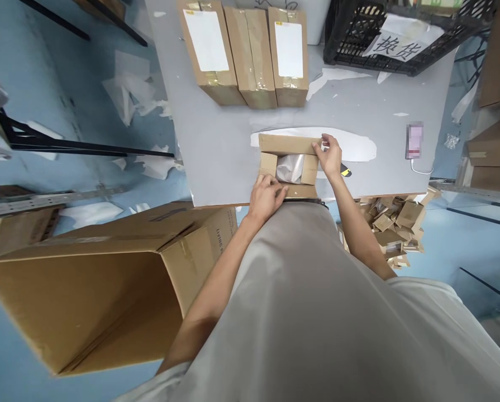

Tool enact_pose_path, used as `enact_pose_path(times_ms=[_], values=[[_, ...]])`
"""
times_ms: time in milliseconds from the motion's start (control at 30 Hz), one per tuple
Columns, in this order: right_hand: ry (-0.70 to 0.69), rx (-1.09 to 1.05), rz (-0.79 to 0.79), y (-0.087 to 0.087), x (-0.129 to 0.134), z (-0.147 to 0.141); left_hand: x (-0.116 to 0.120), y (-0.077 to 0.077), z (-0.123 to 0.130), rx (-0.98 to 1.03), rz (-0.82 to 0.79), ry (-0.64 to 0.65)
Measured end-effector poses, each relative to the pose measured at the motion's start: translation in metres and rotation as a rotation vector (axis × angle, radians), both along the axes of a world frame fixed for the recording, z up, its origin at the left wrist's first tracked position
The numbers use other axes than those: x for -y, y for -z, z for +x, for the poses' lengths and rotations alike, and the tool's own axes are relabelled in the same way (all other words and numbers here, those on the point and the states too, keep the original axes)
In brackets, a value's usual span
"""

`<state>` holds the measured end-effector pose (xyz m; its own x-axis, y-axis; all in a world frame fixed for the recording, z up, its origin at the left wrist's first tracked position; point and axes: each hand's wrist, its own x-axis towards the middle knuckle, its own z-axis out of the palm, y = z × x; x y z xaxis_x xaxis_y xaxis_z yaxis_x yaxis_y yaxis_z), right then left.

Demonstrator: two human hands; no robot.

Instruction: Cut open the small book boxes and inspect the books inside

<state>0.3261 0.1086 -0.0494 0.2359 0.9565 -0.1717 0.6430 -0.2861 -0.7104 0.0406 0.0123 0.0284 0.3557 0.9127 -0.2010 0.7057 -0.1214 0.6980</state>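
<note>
A small cardboard box (289, 145) lies at the table's near edge with its flaps folded outward. Inside it is something in a whitish, translucent plastic wrap (290, 169); what the wrap covers is hidden. My left hand (266, 198) bends its fingers over the box's near left corner, at the near flap. At the far right corner my right hand (329, 157) pinches the end of the far flap between thumb and fingers. Just right of my right wrist lies a black and yellow utility knife (346, 170), partly covered by the wrist.
Three taped cartons (252, 61) stand at the back of the grey table (220, 151). A black plastic crate (358, 44) sits at the back right, a phone (414, 140) with a cable at the right. One large open carton (86, 301) stands on the floor at left; cardboard scraps (396, 223) lie at right.
</note>
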Motion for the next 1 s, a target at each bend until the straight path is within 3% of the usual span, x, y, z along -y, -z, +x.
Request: enact_pose_path(times_ms=[133, 333, 633, 800, 900, 1000], values=[[0.105, 0.023, -0.041, 0.007, 0.001, -0.01, -0.001, 0.008, -0.001, -0.077, -0.141, 0.044], [-0.027, 0.117, 0.037, -0.009, 0.014, -0.028, -0.015, -0.003, 0.022, -0.209, -0.291, 0.044], [-0.101, 0.089, 0.004, -0.02, 0.037, -0.035, -0.058, -0.001, 0.07, -0.488, -0.282, 0.094], [-0.07, 0.03, -0.002, -0.027, 0.051, -0.029, -0.055, -0.008, 0.053, -0.463, -0.213, 0.0], [-0.051, -0.029, 0.028, -0.039, 0.059, -0.026, -0.049, -0.026, 0.027, -0.323, -0.125, -0.181], [-0.036, -0.099, 0.068, -0.06, 0.063, -0.024, -0.046, -0.049, -0.005, -0.036, -0.117, -0.374]])
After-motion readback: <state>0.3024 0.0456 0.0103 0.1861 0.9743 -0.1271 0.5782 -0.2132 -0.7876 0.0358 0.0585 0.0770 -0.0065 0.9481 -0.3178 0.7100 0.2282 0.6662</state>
